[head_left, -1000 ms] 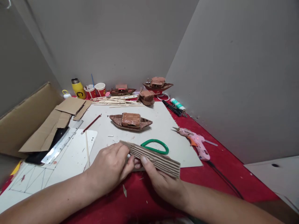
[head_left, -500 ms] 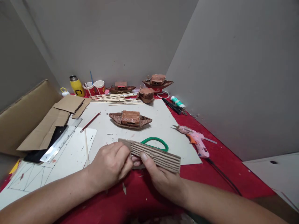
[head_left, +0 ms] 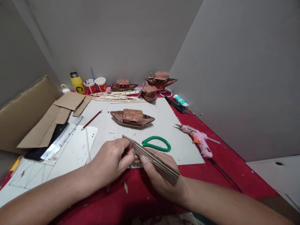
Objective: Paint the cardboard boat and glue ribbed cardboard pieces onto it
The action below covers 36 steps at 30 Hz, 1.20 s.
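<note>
A strip of corrugated cardboard (head_left: 157,161), its ridges bared, slants between my hands above the table's front. My right hand (head_left: 161,175) grips its middle and near end, thumb along the ridged face. The fingers of my left hand (head_left: 117,157) are closed in a pinch at the strip's far left end. Just behind the strip lie green-handled scissors (head_left: 167,143), their blades mostly hidden. Farther back on the white sheet, a brown model boat (head_left: 132,117) with a rounded cabin rests upright.
At right lies a pink glue gun (head_left: 198,139) with its cord. Cardboard pieces (head_left: 42,129), a steel ruler (head_left: 62,137) and a pencil (head_left: 91,120) are at left. Thin wooden sticks (head_left: 117,97), paper cups (head_left: 100,84), a yellow bottle (head_left: 78,83) and more model boats (head_left: 161,79) stand behind.
The cardboard strip has turned, its right end dropping nearer me and its face tilting more edge-on. Both hands keep hold of it. The view has shifted slightly.
</note>
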Motion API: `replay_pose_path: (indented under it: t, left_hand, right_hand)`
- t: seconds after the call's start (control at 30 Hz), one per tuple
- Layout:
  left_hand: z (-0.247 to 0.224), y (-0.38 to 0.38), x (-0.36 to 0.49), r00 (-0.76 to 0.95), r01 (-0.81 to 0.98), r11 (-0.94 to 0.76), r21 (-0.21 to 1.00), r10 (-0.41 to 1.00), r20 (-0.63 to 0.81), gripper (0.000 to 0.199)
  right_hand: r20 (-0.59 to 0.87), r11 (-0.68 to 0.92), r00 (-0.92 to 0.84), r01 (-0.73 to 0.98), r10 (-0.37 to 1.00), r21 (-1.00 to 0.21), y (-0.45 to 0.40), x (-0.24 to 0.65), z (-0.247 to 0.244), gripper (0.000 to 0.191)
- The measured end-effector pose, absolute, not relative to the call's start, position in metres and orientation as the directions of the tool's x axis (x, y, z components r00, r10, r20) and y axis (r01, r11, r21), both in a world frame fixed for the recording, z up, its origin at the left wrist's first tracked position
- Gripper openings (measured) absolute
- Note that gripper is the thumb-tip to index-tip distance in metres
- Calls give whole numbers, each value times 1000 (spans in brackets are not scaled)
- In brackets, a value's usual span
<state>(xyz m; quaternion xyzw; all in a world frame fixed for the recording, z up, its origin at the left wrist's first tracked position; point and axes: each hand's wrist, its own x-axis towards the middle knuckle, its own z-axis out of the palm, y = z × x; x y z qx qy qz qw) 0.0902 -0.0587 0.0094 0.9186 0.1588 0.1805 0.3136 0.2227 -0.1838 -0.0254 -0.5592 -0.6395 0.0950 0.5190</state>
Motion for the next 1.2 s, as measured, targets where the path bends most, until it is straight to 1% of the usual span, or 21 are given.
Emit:
replay_pose_path:
  t: [0.07,0.13,0.2,0.27,0.33,0.37,0.4,0.43,0.47,0.5,0.57,0.6,0.63,0.7,0.73,0.8,0.93,1.0,1.07,1.13,1.2]
  left_hand:
    - [8,-56,90,865,188,-784,592,417,278,21]
    - [7,-53,90,843,208,-798,566,440,310,22]
    - [6,-51,89,824,203,-790,578,457,335,23]
    - [4,-49,88,802,155,-787,598,454,389,20]
    - [2,-50,86,765,83,-812,578,423,485,4]
    - [1,-50,86,743,51,-827,559,405,532,9]
    - [0,-51,85,726,29,-833,552,397,562,22]
    - [0,-52,85,718,17,-820,573,409,563,32]
    - [1,-53,85,730,16,-776,631,440,522,37]
    - [2,-53,85,758,21,-693,721,481,440,35]
    - [6,-55,86,828,50,-413,909,526,193,22]
    - [9,-55,86,854,73,-251,965,516,70,19]
    - [11,-55,87,868,92,-107,990,497,-27,19]
    - [14,-55,88,872,104,82,991,472,-130,25]
    - [16,-55,88,871,103,127,987,468,-151,27]
    - [17,-54,88,878,98,149,984,453,-156,29]
    - [19,-52,86,893,101,83,991,432,-127,27]
    - [19,-53,86,900,114,80,990,413,-137,28]
    - [17,-56,86,909,130,135,982,379,-172,28]
    - [14,-60,87,920,151,220,964,325,-218,29]
    - [11,-64,87,929,164,266,950,283,-239,30]
  right_hand:
    - [543,348,135,636,829,-689,-188,221,-29,26]
    - [512,315,173,613,841,-724,-191,219,-30,25]
    - [444,242,292,531,847,-812,-191,219,-30,24]
    - [342,150,426,422,838,-894,-189,220,-27,29]
    - [259,92,506,330,823,-939,-186,222,-23,39]
    - [225,77,525,288,821,-954,-184,223,-21,43]
    - [194,68,533,247,824,-967,-183,224,-19,45]
    - [164,65,529,202,832,-977,-182,225,-18,45]
    - [137,66,517,155,845,-986,-181,226,-17,45]
    - [117,69,503,114,856,-991,-180,227,-16,43]
    - [98,81,475,56,875,-995,-179,227,-16,39]
    - [94,90,463,31,881,-995,-179,227,-16,36]
    - [93,101,450,7,888,-995,-178,227,-17,34]
    - [94,125,432,-42,897,-991,-177,227,-17,29]
    - [95,137,433,-66,896,-988,-176,228,-18,27]
    - [96,157,454,-100,886,-983,-174,229,-19,26]
    - [99,200,526,-139,845,-970,-172,235,-19,26]
    - [97,212,549,-149,830,-966,-172,236,-19,27]
    - [89,192,533,-141,841,-971,-173,235,-18,27]
    - [76,160,481,-135,874,-978,-175,231,-18,27]
    - [68,147,427,-154,902,-977,-177,227,-19,27]
